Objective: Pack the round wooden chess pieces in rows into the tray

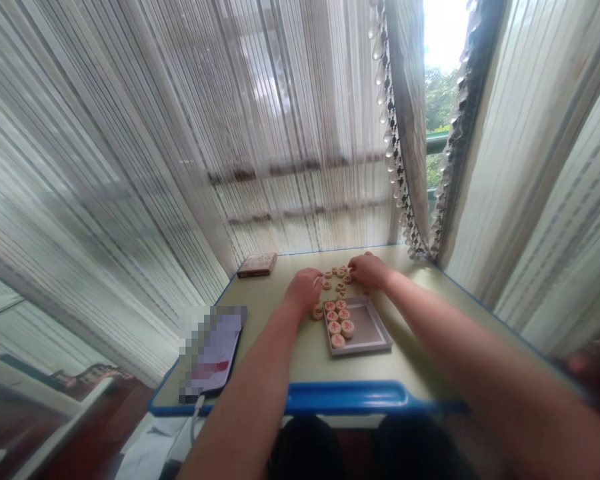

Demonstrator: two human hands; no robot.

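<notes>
Several round wooden Chinese chess pieces (pixel 341 287) lie loose on the table between my two hands. My left hand (pixel 304 291) rests at their left side, fingers loosely bent and holding nothing that I can see. On the far right of the group, my right hand (pixel 369 269) has its curved fingertips close to the pieces; whether they touch is too small to tell. Nearer to me is a shallow open box (pixel 373 325), its left part filled with red-marked chess pieces (pixel 335 327) in two columns. One loose chess piece (pixel 317 313) sits just outside the box's left wall.
The pale table (pixel 267 347) has a blue edge and a blue front trough (pixel 347 398). A tablet (pixel 217 357) with a white cable (pixel 196 417) lies at the left. A flat brown box (pixel 257 265) is at the far left corner. String curtains (pixel 300 133) hang behind.
</notes>
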